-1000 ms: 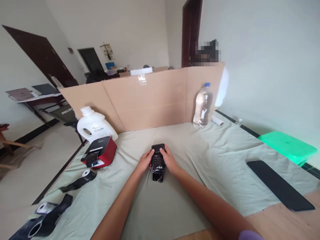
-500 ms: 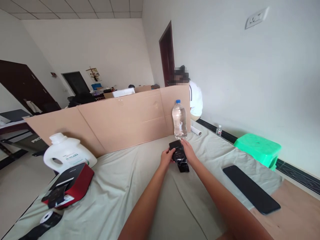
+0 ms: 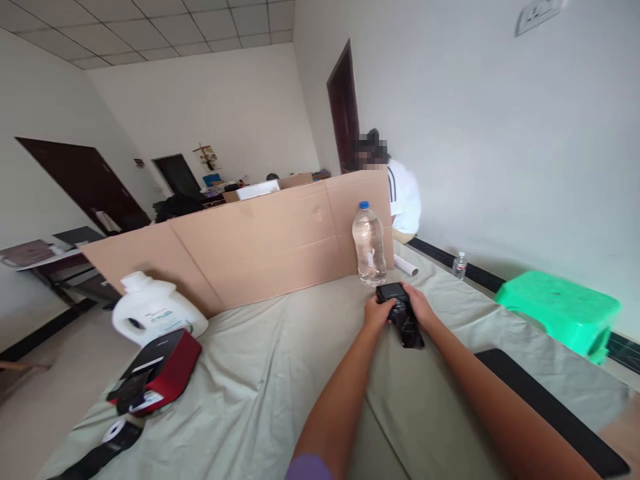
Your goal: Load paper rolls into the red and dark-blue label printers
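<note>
A small black box-shaped device (image 3: 391, 291) is held between both hands above the cloth. A glossy, wrinkled black strip (image 3: 410, 330) runs from it toward me. My left hand (image 3: 379, 312) grips the device's left side, with the thumb lying over its top face. On the opposite side, my right hand (image 3: 419, 303) is closed against the right edge, its fingers partly hidden. Just beyond the device stands a large clear bottle (image 3: 369, 247) of liquid with a blue cap.
A cardboard panel (image 3: 270, 243) stands across the back. At left are a white jug (image 3: 157, 307), a red-and-black machine (image 3: 157, 370) and a black roll (image 3: 123, 433). To the right are a dark flat slab (image 3: 550, 407), a green stool (image 3: 560, 307) and a person (image 3: 403, 193).
My view has turned and tilted, so the surroundings sit differently in the picture. Both hands still hold the black device, which now appears farther right with its strip trailing toward me.
</note>
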A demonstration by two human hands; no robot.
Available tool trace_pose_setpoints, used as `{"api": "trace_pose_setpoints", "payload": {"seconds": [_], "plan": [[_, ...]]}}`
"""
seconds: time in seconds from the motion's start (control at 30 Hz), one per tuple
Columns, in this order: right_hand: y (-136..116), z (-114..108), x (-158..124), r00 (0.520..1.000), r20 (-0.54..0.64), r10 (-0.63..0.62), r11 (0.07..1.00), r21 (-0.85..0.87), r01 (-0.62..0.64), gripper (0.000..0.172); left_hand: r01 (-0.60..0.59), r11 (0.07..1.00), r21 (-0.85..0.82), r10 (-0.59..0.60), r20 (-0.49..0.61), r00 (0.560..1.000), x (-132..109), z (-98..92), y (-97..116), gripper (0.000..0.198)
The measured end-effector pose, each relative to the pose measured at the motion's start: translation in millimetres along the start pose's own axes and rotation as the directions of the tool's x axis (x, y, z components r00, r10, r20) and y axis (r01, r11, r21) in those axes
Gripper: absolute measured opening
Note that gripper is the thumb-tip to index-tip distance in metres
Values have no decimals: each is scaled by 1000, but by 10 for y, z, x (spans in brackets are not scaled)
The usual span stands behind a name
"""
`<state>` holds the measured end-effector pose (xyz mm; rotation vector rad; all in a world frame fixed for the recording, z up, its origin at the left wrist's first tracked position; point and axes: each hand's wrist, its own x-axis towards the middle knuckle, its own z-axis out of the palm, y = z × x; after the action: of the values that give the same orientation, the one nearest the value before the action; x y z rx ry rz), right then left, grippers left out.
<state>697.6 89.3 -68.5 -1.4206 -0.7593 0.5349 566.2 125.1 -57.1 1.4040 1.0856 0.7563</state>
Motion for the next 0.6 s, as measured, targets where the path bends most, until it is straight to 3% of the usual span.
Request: {"api": "trace_pose_setpoints", "payload": {"seconds": [0.17, 0.23, 0.3, 0.37, 0.43, 0.5, 0.57, 0.6], "plan": [[-54, -73, -53, 999, 32, 10, 994, -108, -6, 49, -7, 1000, 4, 7, -23, 1000, -161, -50, 42, 45], [-130, -75, -55, 994, -2, -109, 957, -272, 104, 50, -66, 997, 38, 68, -40, 997, -275, -275, 45, 46], [-232, 68, -72, 935, 14, -354, 838, -440, 324, 51, -174, 980, 96, 179, -45, 983, -434, -718, 30, 39], [-346, 437, -198, 840, 121, -529, 720, -459, 520, 50, -289, 947, 141, 300, -69, 951, -669, -1392, 10, 24], [-458, 1036, -516, 777, 272, -568, 699, -339, 630, 48, -376, 907, 190, 410, -192, 892, -984, -2254, 7, 19], [-547, 1789, -1016, 753, 410, -515, 762, -183, 621, 48, -424, 856, 295, 514, -404, 757, -1344, -3211, 22, 19], [-591, 2585, -1602, 686, 560, -465, 818, -24, 574, 48, -320, 860, 399, 510, -630, 585, -1697, -4141, 18, 16], [-596, 2965, -1891, 638, 621, -456, 836, 53, 546, 50, -224, 898, 377, 439, -754, 489, -1855, -4558, -4, 14]]}}
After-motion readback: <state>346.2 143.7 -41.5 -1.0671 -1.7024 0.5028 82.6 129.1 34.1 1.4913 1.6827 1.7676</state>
